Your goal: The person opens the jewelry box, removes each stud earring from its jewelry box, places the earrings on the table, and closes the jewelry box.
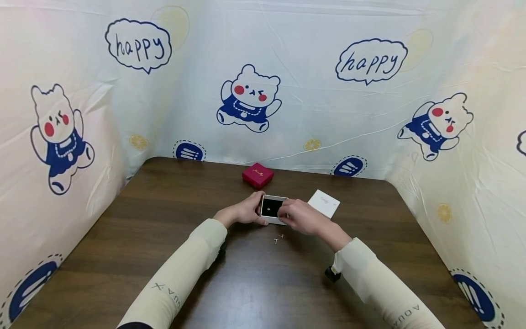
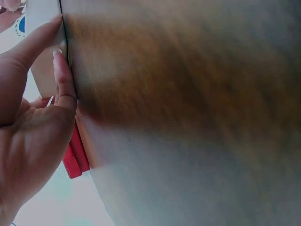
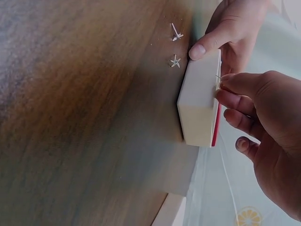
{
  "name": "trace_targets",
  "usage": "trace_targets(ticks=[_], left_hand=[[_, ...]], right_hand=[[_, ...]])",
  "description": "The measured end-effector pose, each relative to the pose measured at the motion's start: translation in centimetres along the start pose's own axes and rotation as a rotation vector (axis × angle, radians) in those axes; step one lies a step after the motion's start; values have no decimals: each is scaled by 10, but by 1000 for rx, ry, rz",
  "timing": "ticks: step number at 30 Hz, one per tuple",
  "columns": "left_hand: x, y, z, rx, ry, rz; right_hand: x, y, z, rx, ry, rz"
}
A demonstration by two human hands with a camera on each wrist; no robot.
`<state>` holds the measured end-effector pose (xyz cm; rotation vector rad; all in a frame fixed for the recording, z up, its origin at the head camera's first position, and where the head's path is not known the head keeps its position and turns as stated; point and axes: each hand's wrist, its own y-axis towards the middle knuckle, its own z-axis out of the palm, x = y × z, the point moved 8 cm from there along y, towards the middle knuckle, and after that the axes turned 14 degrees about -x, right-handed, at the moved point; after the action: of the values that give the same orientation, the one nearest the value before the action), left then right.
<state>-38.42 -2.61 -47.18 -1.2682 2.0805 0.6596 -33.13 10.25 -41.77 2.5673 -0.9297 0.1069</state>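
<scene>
A small white jewelry box [image 1: 274, 220] with a black lining sits in the middle of the table, its inside showing. My left hand [image 1: 249, 209] grips its left end, thumb at the near side, as the left wrist view also shows the hand [image 2: 37, 103] on the white wall [image 2: 44, 70]. A tiny stud earring [image 1: 269, 209] lies on the lining. Over the box's right part, my right hand [image 1: 302, 216] pinches an earring, whose thin pin [image 3: 218, 76] sticks out past the fingertips. On the table before the box lie two stud earrings, one star-shaped [image 3: 175, 61], the other [image 3: 176, 35] beside it.
Behind the box stands a red jewelry box [image 1: 257, 175] with gold lettering. A white lid [image 1: 324, 204] lies to the right, near my right hand. Printed cloth [image 1: 246, 41] hangs around the far edge and sides of the brown wooden table [image 1: 263, 283].
</scene>
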Motion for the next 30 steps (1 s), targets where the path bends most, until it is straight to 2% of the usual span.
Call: trace_targets(ticks=[9, 30], left_hand=[[0, 1, -2, -9, -8, 5], [2, 2, 1, -5, -15, 8]], right_hand=[[5, -2, 2, 7, -42, -26], [13, -10, 13, 56, -15, -51]])
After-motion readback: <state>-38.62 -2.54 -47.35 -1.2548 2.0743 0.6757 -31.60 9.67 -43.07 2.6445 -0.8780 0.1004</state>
